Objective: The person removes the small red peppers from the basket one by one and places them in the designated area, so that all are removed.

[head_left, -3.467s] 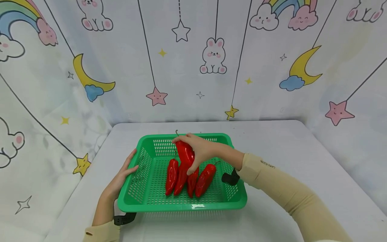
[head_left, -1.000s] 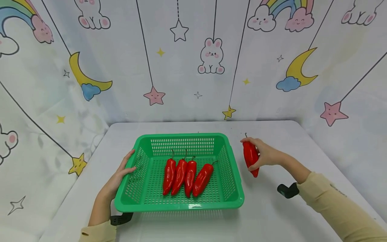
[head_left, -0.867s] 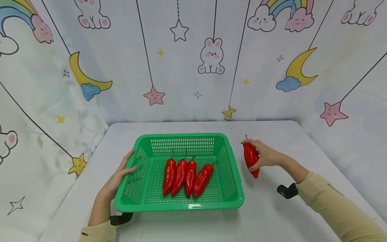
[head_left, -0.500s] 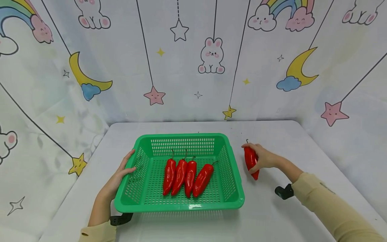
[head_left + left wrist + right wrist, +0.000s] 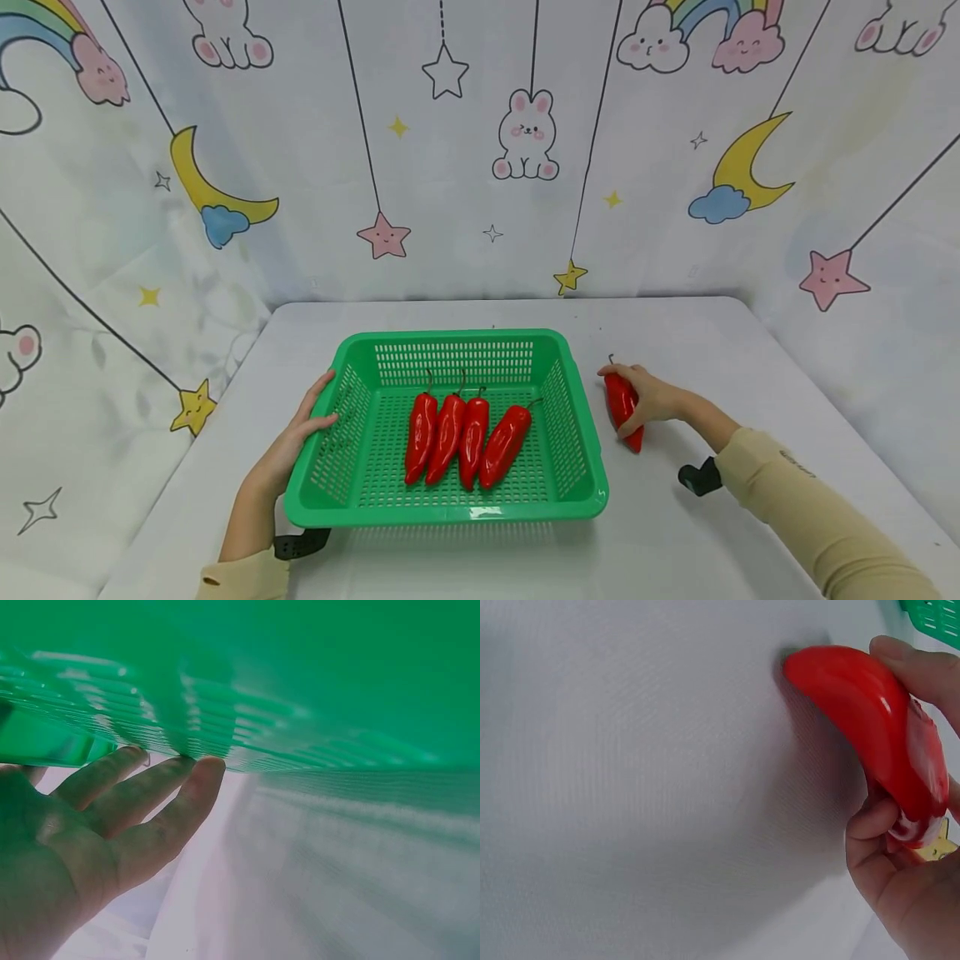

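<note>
In the head view my right hand (image 5: 651, 395) grips a glossy red chili pepper (image 5: 619, 398) low over the table, right of the basket. Its thin stem points away from me. The right wrist view shows thumb and fingers around the pepper (image 5: 870, 712), its tip close to the white cloth; whether it touches I cannot tell. My left hand (image 5: 288, 446) holds the left side of a green plastic basket (image 5: 450, 510), thumb over the rim and the other fingers outside. In the left wrist view those fingers (image 5: 169, 825) touch the slotted outer wall. Several red peppers (image 5: 471, 442) lie side by side inside.
A white-covered table (image 5: 697, 342) carries the basket, with bare cloth around and beyond the right hand. A curtain (image 5: 465, 183) printed with stars, moons and bunnies hangs behind and at the sides. Dark wrist cameras are strapped under both wrists.
My right hand has lifted a pepper out of the basket, carried it right, and over the last second lowered it toward the cloth. The left hand keeps its place on the basket.
</note>
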The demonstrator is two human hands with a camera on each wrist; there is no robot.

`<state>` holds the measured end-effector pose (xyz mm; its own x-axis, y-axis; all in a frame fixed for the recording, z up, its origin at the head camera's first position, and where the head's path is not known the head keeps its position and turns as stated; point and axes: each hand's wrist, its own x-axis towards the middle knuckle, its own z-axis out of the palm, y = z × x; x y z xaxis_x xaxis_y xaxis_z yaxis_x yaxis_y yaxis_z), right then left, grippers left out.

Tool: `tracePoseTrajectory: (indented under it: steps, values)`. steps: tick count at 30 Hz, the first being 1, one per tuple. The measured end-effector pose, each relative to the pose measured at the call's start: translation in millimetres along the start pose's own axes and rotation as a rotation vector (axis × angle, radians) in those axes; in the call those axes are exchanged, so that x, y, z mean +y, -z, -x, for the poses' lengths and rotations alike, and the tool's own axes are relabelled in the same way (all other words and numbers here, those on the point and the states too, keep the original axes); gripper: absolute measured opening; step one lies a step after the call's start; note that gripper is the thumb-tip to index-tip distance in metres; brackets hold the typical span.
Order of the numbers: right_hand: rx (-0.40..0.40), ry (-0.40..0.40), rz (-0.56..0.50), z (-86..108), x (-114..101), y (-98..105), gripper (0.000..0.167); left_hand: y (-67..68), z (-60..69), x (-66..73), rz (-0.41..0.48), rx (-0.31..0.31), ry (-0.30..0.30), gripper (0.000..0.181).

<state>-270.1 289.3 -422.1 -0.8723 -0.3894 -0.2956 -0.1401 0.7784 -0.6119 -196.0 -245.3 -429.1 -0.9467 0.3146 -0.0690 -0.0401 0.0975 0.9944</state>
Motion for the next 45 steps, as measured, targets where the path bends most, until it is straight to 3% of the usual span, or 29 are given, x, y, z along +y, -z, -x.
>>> tracePoseTrajectory:
  steps: [20,32,45]
  values:
    - [-0.014,0.018,0.053,-0.5,3.0,-5.7,0.094,-0.2,0.0,0.6,0.008,-0.009,-0.001,0.062]
    - [0.057,0.021,0.032,5.4,5.1,-3.1,0.105,-1.3,1.6,2.7,0.002,-0.009,-0.016,0.063]
    - [0.073,0.033,0.008,19.5,1.1,1.6,0.1,-1.5,1.6,1.9,0.01,-0.009,-0.013,0.063]
